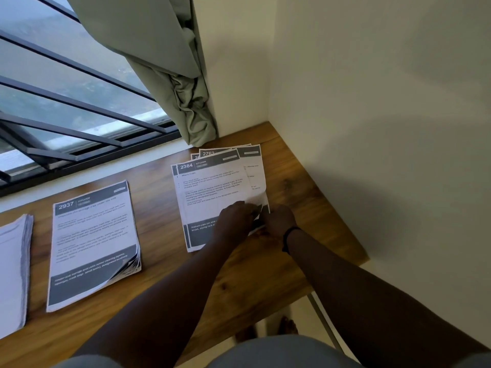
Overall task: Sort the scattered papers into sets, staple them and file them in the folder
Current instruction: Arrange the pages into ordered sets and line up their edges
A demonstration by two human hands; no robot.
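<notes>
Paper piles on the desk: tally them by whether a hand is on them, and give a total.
Piles with hands on them: 1, the fanned pile topped by sheet 2384, worked by the left hand and right hand.
Piles untouched: 2, the 2937 pile and the stack at the left edge.
Total: 3

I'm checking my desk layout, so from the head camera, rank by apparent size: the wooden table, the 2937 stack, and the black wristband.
1. Wooden table
2. 2937 stack
3. Black wristband, by far the smallest
</notes>
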